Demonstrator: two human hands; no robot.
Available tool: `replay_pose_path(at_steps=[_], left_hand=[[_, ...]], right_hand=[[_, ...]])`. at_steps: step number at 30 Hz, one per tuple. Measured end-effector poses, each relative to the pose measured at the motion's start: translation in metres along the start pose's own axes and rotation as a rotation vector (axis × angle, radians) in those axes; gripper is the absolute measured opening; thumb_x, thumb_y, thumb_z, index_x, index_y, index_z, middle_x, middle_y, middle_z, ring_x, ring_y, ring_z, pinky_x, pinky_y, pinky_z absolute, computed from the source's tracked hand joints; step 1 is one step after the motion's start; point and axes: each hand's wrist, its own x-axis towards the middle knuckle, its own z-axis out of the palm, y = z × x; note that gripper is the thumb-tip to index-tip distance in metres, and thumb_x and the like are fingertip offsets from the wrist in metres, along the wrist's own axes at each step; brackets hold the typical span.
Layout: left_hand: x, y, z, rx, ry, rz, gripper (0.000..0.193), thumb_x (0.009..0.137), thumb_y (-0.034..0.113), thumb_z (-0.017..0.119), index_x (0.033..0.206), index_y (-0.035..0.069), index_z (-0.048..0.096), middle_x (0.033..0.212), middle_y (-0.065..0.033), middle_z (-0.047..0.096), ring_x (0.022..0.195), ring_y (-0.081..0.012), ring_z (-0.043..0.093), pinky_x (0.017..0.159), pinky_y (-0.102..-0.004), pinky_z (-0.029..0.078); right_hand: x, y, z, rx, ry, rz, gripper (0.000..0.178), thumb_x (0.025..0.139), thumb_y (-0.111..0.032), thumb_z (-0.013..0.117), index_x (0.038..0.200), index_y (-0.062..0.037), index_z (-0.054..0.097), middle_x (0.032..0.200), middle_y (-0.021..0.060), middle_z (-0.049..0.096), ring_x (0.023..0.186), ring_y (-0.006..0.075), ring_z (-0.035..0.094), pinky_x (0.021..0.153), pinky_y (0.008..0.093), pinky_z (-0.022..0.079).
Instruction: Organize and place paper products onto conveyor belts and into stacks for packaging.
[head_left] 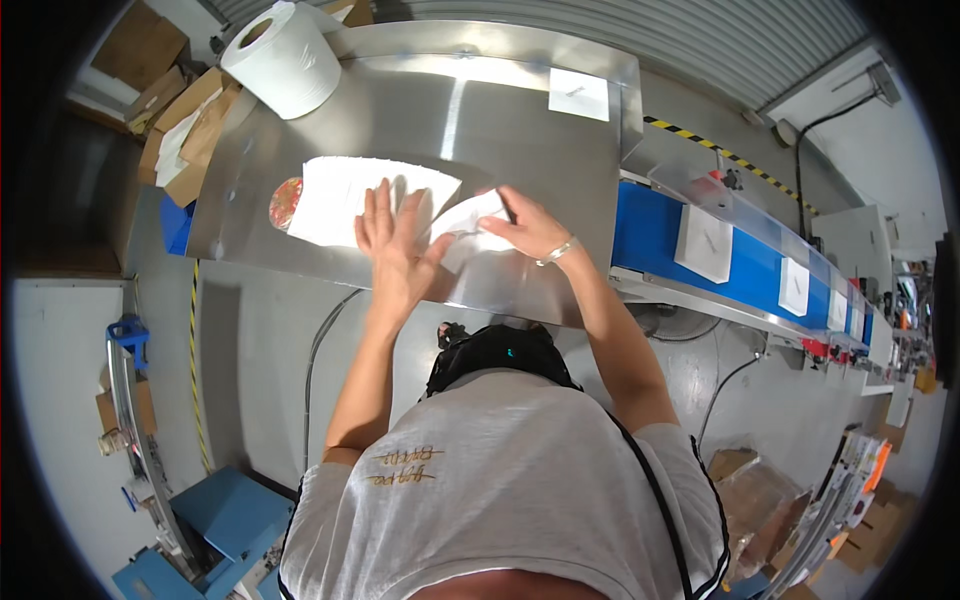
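Observation:
A white paper towel point(333, 205) lies across the metal table in front of me. My left hand point(395, 235) rests flat on it with the fingers spread. At the towel's right end my right hand point(525, 230) pinches a raised, folded part between thumb and fingers. From under the towel's left edge shows a rounded piece with a red, speckled pattern point(286, 204); the rest of it is hidden.
A large white paper roll point(290, 65) stands at the table's far left, beside an open cardboard box point(200, 140). A flat white packet point(578, 93) lies at the far right corner. To the right, a blue conveyor belt point(640, 230) carries several white packets point(704, 243) behind a clear guard.

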Motion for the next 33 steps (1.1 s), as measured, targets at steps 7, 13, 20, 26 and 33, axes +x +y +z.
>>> replay_pose_path(at_steps=[7, 13, 20, 26, 33], left_hand=[[-0.004, -0.018, -0.001, 0.003, 0.060, 0.038, 0.033, 0.077, 0.005, 0.065, 0.110, 0.010, 0.065, 0.134, -0.0166, 0.046, 0.127, -0.0378, 0.037, 0.104, -0.0474, 0.027], [-0.004, -0.017, 0.006, -0.040, 0.109, -0.006, 0.030, 0.073, -0.001, 0.065, 0.100, 0.011, 0.068, 0.134, -0.0147, 0.047, 0.130, -0.0369, 0.035, 0.107, -0.0493, 0.021], [-0.006, -0.013, 0.002, -0.065, 0.045, 0.027, 0.027, 0.071, -0.001, 0.066, 0.094, 0.013, 0.070, 0.139, -0.0139, 0.042, 0.136, -0.0368, 0.026, 0.109, -0.0518, 0.010], [0.006, -0.009, -0.008, -0.049, -0.060, 0.005, 0.045, 0.074, 0.013, 0.070, 0.118, 0.013, 0.060, 0.147, -0.0198, 0.026, 0.138, -0.0387, 0.016, 0.109, -0.0540, 0.008], [0.003, -0.032, -0.003, 0.026, 0.064, 0.066, 0.034, 0.078, 0.003, 0.064, 0.112, 0.006, 0.063, 0.136, -0.0198, 0.042, 0.130, -0.0397, 0.034, 0.106, -0.0516, 0.023]], right_hand=[[-0.079, 0.077, -0.090, 0.121, 0.792, 0.244, 0.025, 0.088, -0.026, 0.063, 0.094, -0.0027, 0.059, 0.084, 0.0026, 0.060, 0.075, 0.0094, 0.050, 0.069, 0.0276, 0.044], [-0.130, 0.080, -0.135, -1.071, 1.164, 0.471, 0.056, 0.074, -0.033, 0.071, 0.116, -0.0020, 0.052, 0.108, 0.0221, 0.060, 0.095, 0.0378, 0.059, 0.081, 0.0428, 0.046], [-0.031, -0.015, -0.014, -0.528, 0.223, -0.191, 0.054, 0.072, -0.023, 0.074, 0.121, -0.0131, 0.054, 0.126, 0.0117, 0.050, 0.116, 0.0321, 0.047, 0.097, 0.0401, 0.040], [0.015, 0.000, 0.016, -0.363, 0.116, -0.211, 0.052, 0.082, -0.029, 0.068, 0.124, -0.0047, 0.050, 0.126, 0.0119, 0.051, 0.119, 0.0241, 0.046, 0.098, 0.0364, 0.038], [-0.064, 0.141, -0.091, -0.645, 0.467, 0.267, 0.037, 0.088, -0.014, 0.052, 0.123, -0.0066, 0.050, 0.107, 0.0127, 0.062, 0.089, 0.0237, 0.061, 0.084, 0.0347, 0.047]])
